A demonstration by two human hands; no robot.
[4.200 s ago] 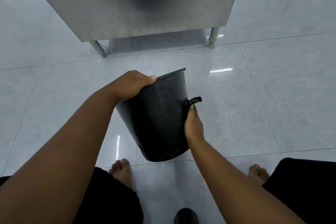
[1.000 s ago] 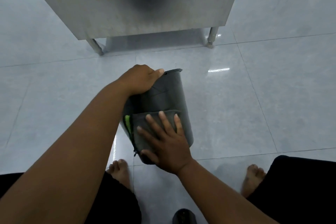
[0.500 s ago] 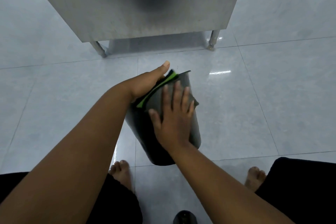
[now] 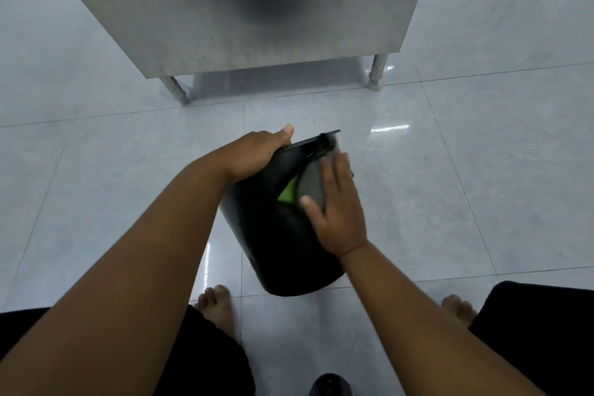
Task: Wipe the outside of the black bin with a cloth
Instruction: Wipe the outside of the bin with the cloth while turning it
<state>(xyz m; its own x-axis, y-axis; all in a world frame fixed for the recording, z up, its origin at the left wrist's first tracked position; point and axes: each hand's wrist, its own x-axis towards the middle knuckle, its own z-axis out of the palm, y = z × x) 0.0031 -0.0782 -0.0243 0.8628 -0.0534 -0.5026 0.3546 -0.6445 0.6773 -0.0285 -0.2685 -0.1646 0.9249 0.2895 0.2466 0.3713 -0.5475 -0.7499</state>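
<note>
Here the black bin [image 4: 273, 235] is tilting with its mouth away from the person, toward the steel table [image 4: 241, 10] standing beyond it, and its base is pointing down at the tiled floor [image 4: 450, 170]; whether the base is touching the tile is not clear. Two bare feet are showing on the bin's near side. The left hand [image 4: 257, 154] is clasping the bin's rim at the upper left, fingers curling over the edge, and is bracing the tilt. The right hand [image 4: 337, 219] is lying flat, fingers straight, pressing a grey cloth [image 4: 310, 185] with a green edge against the bin's upper right wall, just below the rim; it is grasping nothing, only pushing. The step in hand appears to be a wiping stroke along the outer wall. To be doing it well, the palm should be bearing evenly through the cloth, so that it is travelling with the hand rather than bunching or slipping free, and strokes should be overlapping from rim to base. The left hand should be turning the bin bit by bit, since its far side is hidden and is probably needing the same pass.
</note>
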